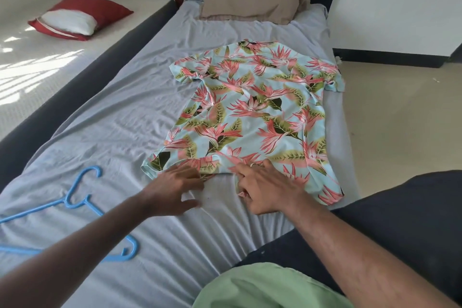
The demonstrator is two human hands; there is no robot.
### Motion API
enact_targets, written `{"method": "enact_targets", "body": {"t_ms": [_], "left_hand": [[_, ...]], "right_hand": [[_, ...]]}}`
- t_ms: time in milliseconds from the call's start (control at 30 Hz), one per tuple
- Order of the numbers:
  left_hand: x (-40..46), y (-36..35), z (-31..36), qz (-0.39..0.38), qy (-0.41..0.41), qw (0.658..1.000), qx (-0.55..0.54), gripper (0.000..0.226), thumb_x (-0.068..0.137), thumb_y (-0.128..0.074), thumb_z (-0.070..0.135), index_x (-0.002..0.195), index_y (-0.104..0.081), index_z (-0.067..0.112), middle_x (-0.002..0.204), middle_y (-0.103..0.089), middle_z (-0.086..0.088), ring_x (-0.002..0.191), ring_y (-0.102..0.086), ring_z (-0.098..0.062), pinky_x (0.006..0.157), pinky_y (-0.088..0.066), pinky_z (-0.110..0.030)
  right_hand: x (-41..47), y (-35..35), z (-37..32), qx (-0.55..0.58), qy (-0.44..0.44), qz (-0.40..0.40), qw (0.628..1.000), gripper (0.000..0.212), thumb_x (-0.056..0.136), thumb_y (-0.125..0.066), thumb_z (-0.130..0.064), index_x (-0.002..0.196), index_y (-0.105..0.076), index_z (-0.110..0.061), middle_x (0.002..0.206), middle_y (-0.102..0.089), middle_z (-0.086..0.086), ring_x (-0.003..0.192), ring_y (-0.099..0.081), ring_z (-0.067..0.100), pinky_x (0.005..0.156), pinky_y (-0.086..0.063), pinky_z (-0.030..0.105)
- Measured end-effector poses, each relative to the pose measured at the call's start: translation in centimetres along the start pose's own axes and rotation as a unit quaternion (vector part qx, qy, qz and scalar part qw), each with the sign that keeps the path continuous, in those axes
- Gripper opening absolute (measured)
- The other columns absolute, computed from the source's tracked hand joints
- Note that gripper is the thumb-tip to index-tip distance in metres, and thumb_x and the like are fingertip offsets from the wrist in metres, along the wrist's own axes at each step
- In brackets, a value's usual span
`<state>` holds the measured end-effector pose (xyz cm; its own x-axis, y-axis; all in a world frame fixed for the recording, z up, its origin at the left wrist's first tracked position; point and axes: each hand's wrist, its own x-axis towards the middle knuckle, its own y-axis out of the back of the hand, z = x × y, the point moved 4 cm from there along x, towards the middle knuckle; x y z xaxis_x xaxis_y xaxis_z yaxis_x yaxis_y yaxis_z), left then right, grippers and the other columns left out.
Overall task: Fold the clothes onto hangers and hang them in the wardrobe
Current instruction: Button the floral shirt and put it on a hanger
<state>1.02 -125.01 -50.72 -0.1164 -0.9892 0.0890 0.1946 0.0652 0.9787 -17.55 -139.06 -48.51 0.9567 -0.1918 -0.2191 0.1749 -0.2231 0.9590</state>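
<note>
Floral shirt (pixel 252 110) flat on grey-sheeted bed (pixel 120 117), hanger (pixel 75 197) beside.

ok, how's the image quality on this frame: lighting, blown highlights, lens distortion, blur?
Head view: soft daylight, even over the floral short-sleeved shirt and grey bedsheet; patterned sunlight on the neighbouring white mattress is nearly blown out; wide-angle bending shows in the dark bed frame edge; left hand and right hand at the hem are slightly soft; blue plastic hangers cropped at the left edge.
</note>
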Motion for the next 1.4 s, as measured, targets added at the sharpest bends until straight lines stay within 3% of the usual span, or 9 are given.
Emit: {"method": "enact_targets", "body": {"t_ms": [167, 300, 533, 633, 800, 933, 1067, 1167, 1400], "left_hand": [[-1.9, 0.6, -3.4, -0.047, 0.107, 0.981, -0.152, 0.049, 0.079, -0.085, 0.026, 0.125, -0.070, 0.020, 0.117, -0.064, 0.010, 0.101, -0.062, -0.008, 0.088, -0.051, -0.026], [-1.8, 0.6, -3.4, 0.010, 0.086, 0.991, -0.105, 0.029, 0.084, -0.074, 0.000, 0.108, -0.078, 0.015, 0.100, -0.071, 0.001, 0.089, -0.069, -0.020, 0.077, -0.057, -0.041], [-0.8, 2.3, 0.4, 0.143, 0.084, 0.973, -0.159, 0.036, 0.104, -0.045, 0.035, 0.081, -0.060, 0.012, 0.076, -0.056, 0.005, 0.071, -0.052, -0.018, 0.062, -0.042, -0.036], [-0.8, 1.7, 0.5, 0.141, 0.105, 0.984, -0.014, 0.027, 0.096, -0.048, 0.048, 0.088, -0.054, 0.023, 0.087, -0.060, 0.008, 0.080, -0.055, -0.017, 0.071, -0.040, -0.035], [-1.2, -0.6, 1.6, -0.004, -0.008, 1.000, 0.029, 0.055, 0.070, -0.064, 0.029, 0.124, -0.057, 0.032, 0.129, -0.058, 0.005, 0.116, -0.052, -0.013, 0.089, -0.039, -0.034], [-0.4, -0.3, 1.3, 0.027, -0.054, 0.995, 0.075, 0.039, 0.077, -0.052, 0.021, 0.109, -0.070, 0.032, 0.111, -0.066, 0.009, 0.101, -0.061, -0.012, 0.079, -0.043, -0.034], [0.5, 1.2, -1.6, 0.118, 0.148, 0.977, -0.101, 0.015, 0.084, -0.057, 0.019, 0.075, -0.068, 0.021, 0.071, -0.066, 0.008, 0.066, -0.062, -0.007, 0.060, -0.044, -0.030], [0.5, 0.5, -3.3, 0.112, 0.261, 0.950, -0.128, 0.039, 0.097, -0.056, 0.039, 0.063, -0.047, 0.022, 0.060, -0.051, 0.008, 0.057, -0.051, -0.009, 0.054, -0.038, -0.034], [1.3, -0.4, -0.6, 0.067, 0.014, 0.996, 0.063, 0.041, 0.088, -0.068, 0.016, 0.126, -0.062, 0.031, 0.115, -0.062, 0.003, 0.098, -0.059, -0.019, 0.072, -0.044, -0.036]], "right_hand": [[0.6, -0.3, 0.4, 0.061, -0.012, 0.033, 0.998, 0.025, 0.085, -0.065, -0.025, 0.107, -0.076, -0.026, 0.140, -0.049, -0.002, 0.116, -0.053, 0.014, 0.101, -0.036, 0.046], [0.4, -0.8, 1.2, 0.121, -0.054, 0.026, 0.991, 0.023, 0.088, -0.063, -0.031, 0.109, -0.073, -0.028, 0.111, -0.066, -0.006, 0.106, -0.052, 0.019, 0.101, -0.039, 0.046], [-0.1, -0.5, 1.6, 0.209, -0.077, 0.041, 0.974, 0.016, 0.088, -0.071, -0.027, 0.102, -0.077, -0.025, 0.090, -0.073, -0.008, 0.078, -0.065, 0.009, 0.071, -0.047, 0.025], [-0.3, -0.3, 1.5, 0.209, -0.080, 0.032, 0.974, 0.011, 0.089, -0.071, -0.022, 0.081, -0.072, -0.030, 0.073, -0.060, -0.017, 0.066, -0.056, -0.001, 0.058, -0.039, 0.019], [-0.3, 0.0, 1.4, 0.190, -0.072, 0.026, 0.979, 0.036, 0.088, -0.071, -0.019, 0.063, -0.050, -0.034, 0.068, -0.055, -0.016, 0.063, -0.055, 0.003, 0.052, -0.034, 0.019], [-0.3, -0.2, 1.3, 0.198, -0.072, 0.016, 0.977, 0.009, 0.088, -0.072, -0.021, 0.086, -0.071, -0.029, 0.075, -0.058, -0.016, 0.068, -0.058, 0.004, 0.056, -0.040, 0.020], [-0.2, -0.3, 1.5, 0.204, -0.069, 0.022, 0.976, 0.010, 0.089, -0.072, -0.021, 0.083, -0.070, -0.029, 0.072, -0.052, -0.020, 0.066, -0.056, 0.003, 0.055, -0.036, 0.018], [-0.1, -0.3, 1.7, 0.201, -0.075, 0.026, 0.976, 0.006, 0.089, -0.070, -0.024, 0.094, -0.073, -0.026, 0.077, -0.059, -0.013, 0.073, -0.062, 0.012, 0.059, -0.042, 0.023], [0.5, -0.9, 2.1, 0.208, -0.073, 0.030, 0.975, 0.004, 0.088, -0.070, -0.026, 0.085, -0.071, -0.023, 0.083, -0.068, -0.007, 0.069, -0.061, 0.009, 0.057, -0.044, 0.025]]}}
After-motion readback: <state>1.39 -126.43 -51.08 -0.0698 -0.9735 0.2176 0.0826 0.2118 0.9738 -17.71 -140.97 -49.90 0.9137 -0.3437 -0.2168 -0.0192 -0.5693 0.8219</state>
